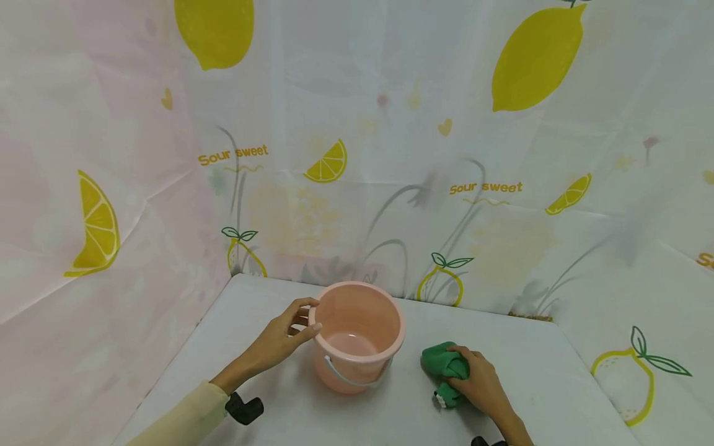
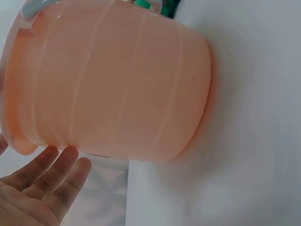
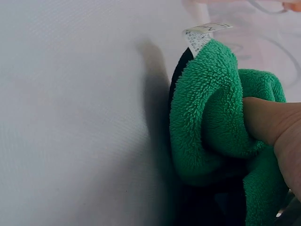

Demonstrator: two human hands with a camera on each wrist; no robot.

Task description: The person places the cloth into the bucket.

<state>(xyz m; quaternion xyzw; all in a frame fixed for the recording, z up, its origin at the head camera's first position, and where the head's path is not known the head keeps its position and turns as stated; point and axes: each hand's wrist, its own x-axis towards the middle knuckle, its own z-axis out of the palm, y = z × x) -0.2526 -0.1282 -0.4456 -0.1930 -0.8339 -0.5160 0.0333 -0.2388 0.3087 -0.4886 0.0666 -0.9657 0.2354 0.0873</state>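
A pink bucket [image 1: 357, 371] with a pale grey handle [image 1: 351, 379] stands upright on the white table. My left hand [image 1: 287, 328] holds it at the left side of the rim, thumb at the lip. In the left wrist view, the other fingers [image 2: 66, 174] touch the outer wall below the rim. To the right of the bucket, my right hand [image 1: 480, 381] grips a bunched green towel [image 1: 443, 359]. The right wrist view shows the thumb pressed into the towel's fluffy folds [image 3: 207, 108], along with a dark edge and a white printed label [image 3: 200, 37].
The white table [image 1: 413, 421] ends at a lemon-printed backdrop [image 1: 357, 204] behind and along the sides. A black wrist device [image 1: 244, 409] sits at the left wrist. The bucket's inside is visible down to its bottom.
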